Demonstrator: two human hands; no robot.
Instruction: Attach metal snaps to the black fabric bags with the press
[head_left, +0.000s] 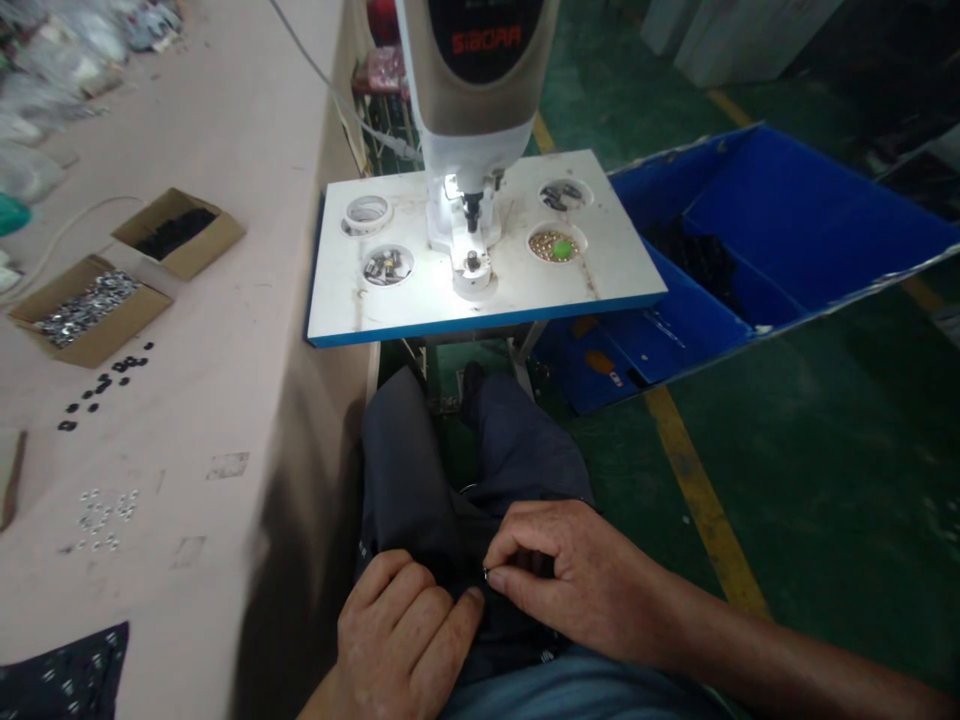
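Observation:
My right hand [581, 575] is over my lap, thumb and forefinger pinched on a small shiny metal piece [486, 574]. Its exact kind is too small to make out. Beside it, my left hand [409, 635] has its fingers curled into dark cloth [514, 635] with small white marks, which lies across my lap. The thumb tip of that hand is close to the metal piece. Folds and fingers hide part of the cloth. In front of my knees stands a press machine [480, 120] with a lit die area above a white board [405, 315].
Round wells in the board hold small metal parts [388, 266] and gold beads [551, 246]. On the left table are a carton of silver pieces [139, 325], a carton of black pieces [206, 255], loose black bits and dark cloth [67, 680]. A blue bin [810, 220] stands right.

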